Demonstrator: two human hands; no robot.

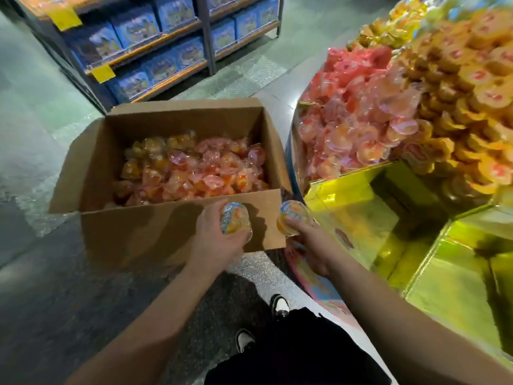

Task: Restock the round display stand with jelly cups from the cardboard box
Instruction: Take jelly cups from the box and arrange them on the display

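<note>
While each grip holds a jelly cup, left hand [215, 240] and right hand [312, 245], the empty display compartment [369, 218] lies at three o'clock, nearer the right.

This is a shop floor, and the stock says so. Far left, metal shelving [155, 48] carries rows of identical blue boxed goods [136, 26], with yellow price tags [103, 73] clipped to the shelf edges. On the right, a round display stand [361, 218] is heaped with pink and orange jelly cups [361, 120] in gold-lined compartments. An open cardboard box [177, 226] of what look like more cups sits on the speckled floor [41, 120].
</note>
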